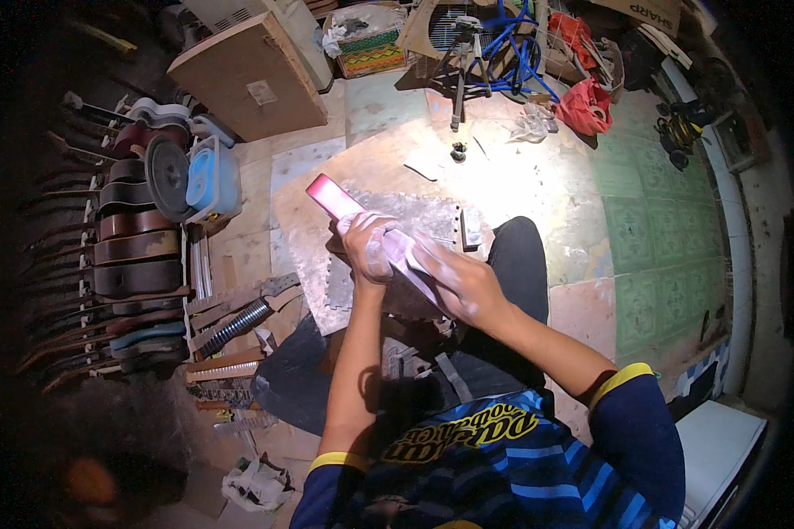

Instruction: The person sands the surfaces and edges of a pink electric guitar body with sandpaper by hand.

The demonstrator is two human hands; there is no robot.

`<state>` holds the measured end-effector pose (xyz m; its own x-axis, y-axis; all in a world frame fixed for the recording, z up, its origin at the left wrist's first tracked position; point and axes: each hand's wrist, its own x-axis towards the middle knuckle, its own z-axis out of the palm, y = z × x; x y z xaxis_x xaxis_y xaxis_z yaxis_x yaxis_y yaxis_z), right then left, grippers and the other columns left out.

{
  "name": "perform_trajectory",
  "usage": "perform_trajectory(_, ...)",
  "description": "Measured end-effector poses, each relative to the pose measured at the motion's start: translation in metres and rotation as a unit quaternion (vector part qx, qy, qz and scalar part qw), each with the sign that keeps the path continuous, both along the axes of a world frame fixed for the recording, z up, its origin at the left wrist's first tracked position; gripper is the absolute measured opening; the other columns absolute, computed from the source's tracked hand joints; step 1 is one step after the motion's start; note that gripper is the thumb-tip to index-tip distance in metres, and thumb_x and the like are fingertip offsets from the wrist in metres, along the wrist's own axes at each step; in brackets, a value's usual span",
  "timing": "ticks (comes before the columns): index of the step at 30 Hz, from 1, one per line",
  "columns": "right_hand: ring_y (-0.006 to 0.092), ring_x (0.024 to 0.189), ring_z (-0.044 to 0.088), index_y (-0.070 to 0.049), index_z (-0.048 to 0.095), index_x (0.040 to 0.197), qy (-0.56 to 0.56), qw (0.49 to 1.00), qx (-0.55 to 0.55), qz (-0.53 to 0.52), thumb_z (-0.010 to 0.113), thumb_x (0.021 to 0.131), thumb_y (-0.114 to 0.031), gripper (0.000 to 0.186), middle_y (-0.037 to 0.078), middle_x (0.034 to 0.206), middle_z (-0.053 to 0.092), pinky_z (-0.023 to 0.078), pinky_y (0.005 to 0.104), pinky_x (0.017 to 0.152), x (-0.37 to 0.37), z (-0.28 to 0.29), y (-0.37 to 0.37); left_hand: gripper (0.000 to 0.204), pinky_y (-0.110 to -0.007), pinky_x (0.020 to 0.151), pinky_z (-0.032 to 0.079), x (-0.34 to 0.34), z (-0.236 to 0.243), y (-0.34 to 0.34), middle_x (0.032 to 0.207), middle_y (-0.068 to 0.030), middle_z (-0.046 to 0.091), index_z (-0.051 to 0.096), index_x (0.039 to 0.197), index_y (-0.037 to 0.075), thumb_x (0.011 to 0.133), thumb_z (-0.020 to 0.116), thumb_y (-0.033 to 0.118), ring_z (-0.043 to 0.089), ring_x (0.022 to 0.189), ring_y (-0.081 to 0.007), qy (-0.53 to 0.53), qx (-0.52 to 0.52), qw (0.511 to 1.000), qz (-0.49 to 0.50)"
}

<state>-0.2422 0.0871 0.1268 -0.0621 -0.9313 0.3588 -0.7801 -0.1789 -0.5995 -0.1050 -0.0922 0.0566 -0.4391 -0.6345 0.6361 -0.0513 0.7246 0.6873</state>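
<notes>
A long, narrow piece (331,196), glossy pink at its far end and pale with dust lower down, slants across the middle of the view. I cannot make out its exact kind. Around its middle wraps my left hand (368,245), closed and coated in white dust. My right hand (456,280), just as dusty, grips the nearer part with its fingers laid along the side. Whether anything sits between that palm and the piece is hidden. Below both hands lies a grey, dusty foam mat (397,207) with notched edges, on a worn board (313,189).
Several guitar bodies (137,251) stand in a row at left, beside a blue plastic container (210,176). Near my left knee lie guitar necks (238,326). A small block (472,229) rests by the mat. Farther off are blue tubing (520,66) and a red bag (584,108).
</notes>
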Motion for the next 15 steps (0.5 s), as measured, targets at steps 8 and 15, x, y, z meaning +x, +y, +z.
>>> perform_trajectory(8, 0.0333, 0.109, 0.073, -0.007, 0.063, 0.141, 0.007, 0.996, -0.077, -0.034, 0.066, 0.079, 0.003, 0.062, 0.016, 0.141, 0.065, 0.061, 0.0383, 0.090, -0.009, 0.016, 0.014, 0.054, -0.045, 0.091, 0.049, 0.003, 0.007, 0.005, 0.083, -0.0155, 0.074, 0.071, 0.078, 0.001, 0.096, 0.041, 0.041, 0.069, 0.086, -0.0369, -0.003, 0.008, 1.000, 0.029)
perform_trajectory(15, 0.0327, 0.091, 0.073, -0.012, 0.055, 0.148, 0.103, 0.994, -0.042, -0.014, 0.072, 0.078, -0.002, 0.073, 0.013, 0.156, 0.052, 0.062, 0.0399, 0.076, -0.008, -0.004, -0.003, 0.051, -0.048, 0.084, 0.051, -0.012, 0.013, 0.003, 0.083, -0.0191, 0.072, 0.072, 0.079, 0.000, 0.092, 0.044, 0.041, 0.067, 0.084, -0.0417, 0.002, -0.019, 1.000, -0.007)
